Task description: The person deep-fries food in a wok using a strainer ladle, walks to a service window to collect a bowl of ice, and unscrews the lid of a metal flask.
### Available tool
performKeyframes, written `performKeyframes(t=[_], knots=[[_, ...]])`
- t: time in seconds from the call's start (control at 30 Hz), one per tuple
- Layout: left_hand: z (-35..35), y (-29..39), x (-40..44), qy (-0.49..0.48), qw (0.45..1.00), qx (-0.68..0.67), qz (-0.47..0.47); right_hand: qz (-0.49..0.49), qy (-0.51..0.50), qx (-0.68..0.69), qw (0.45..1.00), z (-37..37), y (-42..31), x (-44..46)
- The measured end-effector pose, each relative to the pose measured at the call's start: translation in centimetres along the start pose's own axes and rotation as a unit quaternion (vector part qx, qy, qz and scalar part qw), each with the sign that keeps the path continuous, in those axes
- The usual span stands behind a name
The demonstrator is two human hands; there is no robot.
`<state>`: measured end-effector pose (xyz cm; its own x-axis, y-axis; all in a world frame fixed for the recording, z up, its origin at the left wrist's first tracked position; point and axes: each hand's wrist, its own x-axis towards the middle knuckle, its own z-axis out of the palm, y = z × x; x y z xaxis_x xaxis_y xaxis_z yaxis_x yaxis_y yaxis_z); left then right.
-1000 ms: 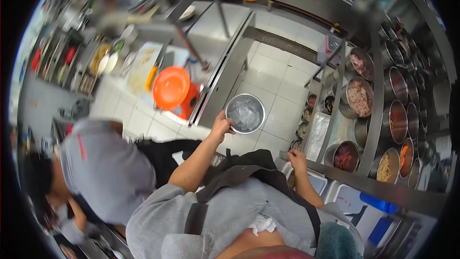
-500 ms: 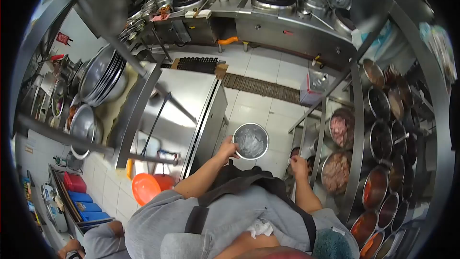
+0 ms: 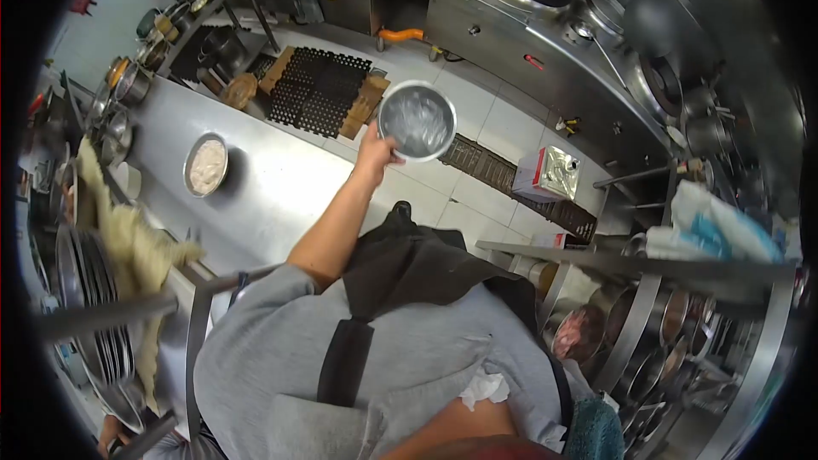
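My left hand is closed round the near-left rim of a round metal bowl. It holds the bowl out in front of the body, above the tiled floor. Something clear and glossy shows inside, too blurred to make out. To the left, a steel worktop carries another metal bowl filled with pale, paste-like food. My right hand is out of view.
A stove range with pans runs along the far side. On the floor lie a black perforated mat and a drain grate, with a square tin beside it. Shelving with pots of food stands right; stacked pans sit left.
The view has shifted forward and turned. My left hand has carried the metal bowl further forward. My right hand, earlier by the right shelving, has left the view. The pale-food bowl now shows.
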<state>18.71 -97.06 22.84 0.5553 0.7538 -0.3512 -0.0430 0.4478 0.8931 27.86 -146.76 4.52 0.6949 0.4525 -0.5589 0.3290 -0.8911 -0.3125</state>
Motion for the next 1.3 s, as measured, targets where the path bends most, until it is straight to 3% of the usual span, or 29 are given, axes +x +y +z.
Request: performKeyframes(t=[0.03,0.17,0.23,0.37,0.43,0.5,0.53,0.6,0.63,0.7,0.83,1.0,1.1,1.13,1.23,1.3], knots=[[0.5,0.9,2.9,-0.007,1.0,-0.016,0.026,-0.096,0.164,0.1,0.977,0.4,1.6,1.5],[2.4,4.3,11.8,0.008,0.998,0.055,0.008,0.014,0.108,0.122,0.987,-5.7,-2.3,3.6],[3.7,6.1,14.6,0.022,0.997,0.074,0.006,0.108,0.12,-0.012,0.987,-8.1,-4.7,6.5],[3.7,5.7,20.8,0.029,0.995,0.09,-0.029,0.081,0.051,-0.014,0.995,-12.1,-8.4,15.4],[3.5,5.2,23.0,0.047,0.994,0.09,-0.033,-0.053,0.094,0.046,0.993,-14.6,-11.6,21.5],[3.5,4.8,24.3,0.059,0.993,0.101,-0.022,-0.105,0.056,0.05,0.992,-20.8,-18.8,27.0],[3.1,4.2,25.2,0.076,0.99,0.108,-0.046,-0.08,0.007,0.08,0.994,-22.8,-21.5,30.4],[3.6,5.4,25.2,0.113,0.985,0.11,-0.063,-0.199,0.061,0.089,0.974,-26.4,-27.3,36.8],[3.3,5.3,25.4,0.12,0.986,0.11,-0.043,-0.198,0.016,0.128,0.972,-29.1,-32.1,38.5],[2.4,6.0,26.0,0.113,0.984,0.104,-0.085,-0.31,-0.046,0.215,0.925,-31.7,-40.2,41.6],[1.5,7.3,26.3,0.159,0.982,0.053,-0.09,-0.383,-0.171,0.15,0.895,-31.6,-53.2,43.2],[-2.5,7.7,28.3,0.183,0.979,-0.009,-0.092,-0.405,-0.257,0.117,0.87,-27.7,-62.0,46.0],[-5.9,9.2,30.4,0.266,0.937,0.228,0.007,-0.447,-0.222,0.085,0.862,-26.3,-66.8,47.3],[-6.3,10.3,31.0,0.271,0.936,0.223,0.005,-0.448,-0.226,0.08,0.861,-25.8,-68.0,48.2],[-7.6,15.8,33.2,0.349,0.794,0.47,0.164,-0.459,-0.239,0.052,0.854,-24.6,-72.8,50.2],[-8.1,16.9,35.4,0.325,0.785,0.509,0.139,-0.447,-0.267,0.052,0.852,-23.3,-75.7,51.0]])
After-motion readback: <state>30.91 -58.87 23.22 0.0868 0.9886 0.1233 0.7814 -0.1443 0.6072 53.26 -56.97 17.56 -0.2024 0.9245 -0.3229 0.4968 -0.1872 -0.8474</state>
